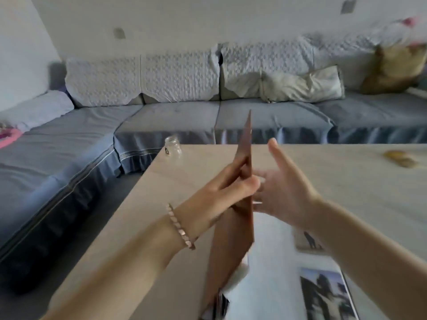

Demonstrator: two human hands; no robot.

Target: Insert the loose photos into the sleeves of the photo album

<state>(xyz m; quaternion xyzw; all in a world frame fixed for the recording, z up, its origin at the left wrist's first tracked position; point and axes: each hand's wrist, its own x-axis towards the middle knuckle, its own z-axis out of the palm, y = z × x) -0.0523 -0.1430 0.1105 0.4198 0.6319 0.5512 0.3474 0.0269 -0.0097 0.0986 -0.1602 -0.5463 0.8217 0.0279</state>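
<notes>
Two hands met above a pale wooden table (pixel 184 172), where a photo album lay open near the person. The left hand (pixel 231 190), with a beaded bracelet (pixel 179 226) at its wrist, gripped the album's brown cover (pixel 242 158), fingers curled round its edge, and held it upright, almost edge-on to the camera. The right hand (pixel 284 190) was just beside the cover on its right, fingers spread and straight, holding nothing; whether it touched the cover could not be told.

Below the right forearm, the album's white page (pixel 272 262) lay flat on the table. A blurred photo of dark figures against a bluish sky (pixel 325 294) lay on it, and a smaller photo (pixel 309 241) beyond that. Whether these sat in sleeves or lay loose could not be told.

A small clear glass jar (pixel 172 146) stood at the table's far left corner, and a yellowish blurred object (pixel 401 157) lay far right. Behind the table ran a blue-grey corner sofa (pixel 161 116) with a white pillow (pixel 300 85) and a tan cushion (pixel 392 68).
</notes>
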